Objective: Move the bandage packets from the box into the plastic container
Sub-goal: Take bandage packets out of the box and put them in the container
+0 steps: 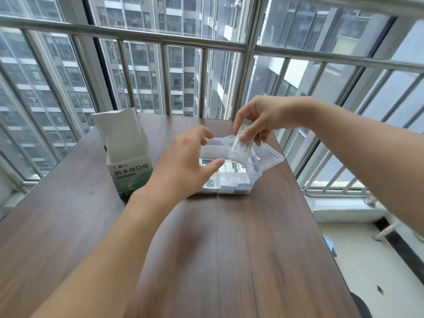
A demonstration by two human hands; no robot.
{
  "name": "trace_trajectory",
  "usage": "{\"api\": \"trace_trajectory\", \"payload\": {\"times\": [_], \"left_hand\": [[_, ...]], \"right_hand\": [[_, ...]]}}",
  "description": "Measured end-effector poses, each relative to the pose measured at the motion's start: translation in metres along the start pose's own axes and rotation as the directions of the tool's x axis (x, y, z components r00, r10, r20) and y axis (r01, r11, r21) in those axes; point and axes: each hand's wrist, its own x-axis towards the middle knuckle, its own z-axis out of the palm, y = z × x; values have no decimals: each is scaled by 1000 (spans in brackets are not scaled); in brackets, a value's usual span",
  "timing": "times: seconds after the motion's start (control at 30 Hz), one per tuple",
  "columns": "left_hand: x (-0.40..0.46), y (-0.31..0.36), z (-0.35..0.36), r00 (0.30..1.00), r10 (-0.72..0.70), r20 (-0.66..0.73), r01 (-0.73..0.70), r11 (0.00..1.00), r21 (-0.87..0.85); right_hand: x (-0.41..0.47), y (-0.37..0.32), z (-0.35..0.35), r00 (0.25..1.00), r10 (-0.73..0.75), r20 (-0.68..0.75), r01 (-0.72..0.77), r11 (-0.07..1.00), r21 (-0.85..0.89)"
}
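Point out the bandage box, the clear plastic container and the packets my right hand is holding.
bandage box (130, 177): head view, on its printed front face.
plastic container (258, 174): head view, on its right rim.
packets (239, 150): head view, on the lower part below the fingers.
right hand (259, 119): head view, on its back.

Bright, even daylight floods through the window (183, 53); shadows on the surface (229, 249) stay soft. Railing bars bow at the edges, and both hands blur slightly.
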Motion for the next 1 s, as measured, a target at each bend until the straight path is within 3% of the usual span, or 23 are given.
{"api": "trace_trajectory", "payload": {"times": [0.17, 0.37, 0.6, 0.83, 1.0], "left_hand": [[1, -3, 12, 974, 117, 195, -167, 950, 265], [6, -9, 29, 909, 84, 408, -264, 873, 409], [7, -8, 33, 878, 29, 477, -278, 843, 460], [12, -4, 32, 852, -18, 523, -258, 855, 450], [15, -4, 34, 843, -35, 537, -256, 852, 457]], "right_hand": [[24, 3, 7, 984, 105, 145, -66, 966, -249], [41, 2, 25, 964, 123, 236, -7, 898, -440], [44, 6, 35, 975, 115, 191, 12, 829, -559], [39, 2, 41, 988, 106, 116, 17, 661, -751], [40, 2, 45, 985, 152, 85, -25, 605, -796]]}}
